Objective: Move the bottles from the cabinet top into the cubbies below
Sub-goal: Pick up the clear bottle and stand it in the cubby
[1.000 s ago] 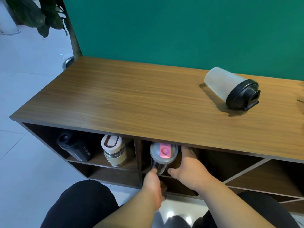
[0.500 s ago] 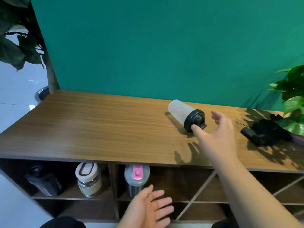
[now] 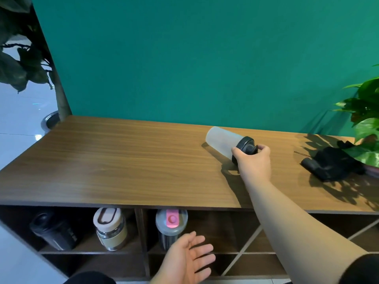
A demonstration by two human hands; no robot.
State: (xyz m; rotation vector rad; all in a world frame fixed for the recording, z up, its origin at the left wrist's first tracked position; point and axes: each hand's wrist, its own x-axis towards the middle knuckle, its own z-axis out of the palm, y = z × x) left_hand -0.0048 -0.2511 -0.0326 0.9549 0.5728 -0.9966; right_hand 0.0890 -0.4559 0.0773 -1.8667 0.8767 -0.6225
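Note:
A frosted white bottle with a black lid lies on its side on the wooden cabinet top. My right hand is closed around its lid end. In the cubbies below stand a black bottle, a cream-lidded glass bottle and a clear bottle with a pink-topped lid. My left hand hangs open, palm up, just in front of the pink-lidded bottle's cubby, holding nothing.
A black cloth-like object lies on the cabinet top's right end beside a green potted plant. A dark-leaved plant stands at the left. Diagonal dividers split the right cubbies. A green wall runs behind.
My right hand reached from beside the lid onto the frosted bottle and closed on it. The left hand let go of the pink-lidded bottle earlier and stays open below.

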